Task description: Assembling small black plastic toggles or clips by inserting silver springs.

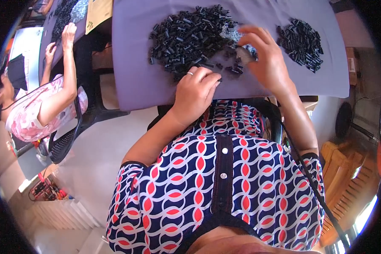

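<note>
Black tubular pieces (pixel 186 37), probably plastic, lie heaped.

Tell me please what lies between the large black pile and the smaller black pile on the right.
In the head view, small silvery parts, a few loose black pieces, the right hand and purple-grey cloth show between them.

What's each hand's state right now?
Left hand: closed, apparently on a small black piece.
Right hand: blurred, beside silver pieces; grip can't be told.

Black pieces (pixel 190 36), silvery bits (pixel 229 34), purple-grey cloth (pixel 131 51), navy top (pixel 186 180) with white loops and red ovals
</note>
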The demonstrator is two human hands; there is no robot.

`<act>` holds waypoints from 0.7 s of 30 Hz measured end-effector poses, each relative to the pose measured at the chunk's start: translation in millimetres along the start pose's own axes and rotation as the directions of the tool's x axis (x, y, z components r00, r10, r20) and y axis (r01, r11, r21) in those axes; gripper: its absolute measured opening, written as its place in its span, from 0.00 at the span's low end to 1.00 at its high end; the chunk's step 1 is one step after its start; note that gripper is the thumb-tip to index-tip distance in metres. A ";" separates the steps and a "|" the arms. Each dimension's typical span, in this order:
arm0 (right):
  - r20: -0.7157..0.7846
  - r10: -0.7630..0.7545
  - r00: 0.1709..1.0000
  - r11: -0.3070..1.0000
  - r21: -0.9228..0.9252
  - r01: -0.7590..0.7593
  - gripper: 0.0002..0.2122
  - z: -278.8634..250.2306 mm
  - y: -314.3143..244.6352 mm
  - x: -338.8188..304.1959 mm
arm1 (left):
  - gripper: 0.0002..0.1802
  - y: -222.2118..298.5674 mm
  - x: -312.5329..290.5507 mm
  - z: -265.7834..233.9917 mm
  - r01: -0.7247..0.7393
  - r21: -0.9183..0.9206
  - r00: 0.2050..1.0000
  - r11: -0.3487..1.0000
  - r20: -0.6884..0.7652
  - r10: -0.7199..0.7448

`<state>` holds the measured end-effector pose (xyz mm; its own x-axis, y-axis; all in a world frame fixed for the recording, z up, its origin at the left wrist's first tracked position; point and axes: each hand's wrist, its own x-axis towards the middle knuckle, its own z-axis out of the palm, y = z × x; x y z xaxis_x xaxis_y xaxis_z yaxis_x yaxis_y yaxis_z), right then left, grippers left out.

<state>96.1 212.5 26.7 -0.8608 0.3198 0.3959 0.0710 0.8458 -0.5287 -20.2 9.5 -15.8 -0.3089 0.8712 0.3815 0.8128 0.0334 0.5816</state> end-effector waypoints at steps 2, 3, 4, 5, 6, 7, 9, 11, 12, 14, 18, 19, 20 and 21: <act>0.025 0.170 0.985 0.976 0.134 -0.172 0.14 -8.6 -4.4 -15.7 | 0.10 -0.8 0.5 0.8 -0.004 0.020 1.000 1.000 0.019 0.004; 0.097 0.246 0.964 0.953 0.155 -0.259 0.13 -12.2 -3.7 -24.4 | 0.10 -1.2 1.6 2.1 -0.006 0.019 1.000 1.000 0.021 0.006; 0.171 0.317 0.933 0.923 0.171 -0.345 0.12 -14.7 -4.4 -32.5 | 0.10 -2.0 2.9 3.5 -0.021 0.032 1.000 0.999 0.017 0.021; 0.194 0.355 0.915 0.900 0.194 -0.390 0.13 -16.7 -7.7 -40.5 | 0.10 -2.0 4.2 4.7 -0.040 0.043 0.999 0.998 0.016 0.039; 0.190 0.358 0.914 0.899 0.195 -0.393 0.13 -17.5 -7.4 -47.0 | 0.10 -0.6 5.8 5.2 -0.043 0.043 0.999 0.998 0.020 0.043; 0.205 0.340 0.918 0.913 0.162 -0.374 0.14 -17.6 -5.9 -53.3 | 0.11 1.5 8.2 5.4 -0.040 0.038 0.999 0.998 0.016 0.039; 0.213 0.325 0.921 0.925 0.129 -0.357 0.16 -14.8 0.4 -63.2 | 0.11 4.0 12.1 6.2 -0.043 0.034 0.999 0.998 0.017 0.043; 0.148 0.239 0.960 0.964 0.086 -0.253 0.18 -8.7 7.9 -70.7 | 0.13 5.3 13.9 5.8 -0.025 0.024 0.999 0.999 -0.029 0.025; 0.143 0.241 0.960 0.963 0.088 -0.254 0.18 -6.3 9.6 -72.9 | 0.14 4.4 16.2 3.8 -0.035 0.045 0.999 0.998 -0.021 0.036; 0.072 0.182 0.981 0.982 0.046 -0.186 0.18 -2.8 11.2 -73.9 | 0.14 3.1 24.8 1.1 -0.064 0.088 0.998 0.994 0.000 0.064; 0.057 0.184 0.981 0.983 0.017 -0.185 0.18 -3.8 8.8 -72.1 | 0.12 -5.2 34.9 -0.1 -0.145 0.192 0.988 0.971 0.087 0.130; 0.034 0.213 0.976 0.975 0.060 -0.215 0.18 -4.2 8.2 -70.7 | 0.11 -6.1 36.7 -0.7 -0.158 0.215 0.983 0.964 0.125 0.133; 0.017 0.246 0.969 0.964 0.103 -0.246 0.18 -5.0 7.1 -71.6 | 0.11 -6.1 36.2 -1.2 -0.159 0.213 0.983 0.964 0.127 0.134; 0.017 0.248 0.969 0.963 0.103 -0.249 0.18 -6.1 7.5 -71.2 | 0.11 -6.2 35.7 -2.2 -0.147 0.221 0.984 0.964 0.133 0.119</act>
<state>161.0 198.8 -0.9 -0.8247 0.5124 0.2394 0.2306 0.6912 -0.6849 -37.4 39.3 -4.2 -0.1413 0.9262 0.3496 0.9383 0.0126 0.3457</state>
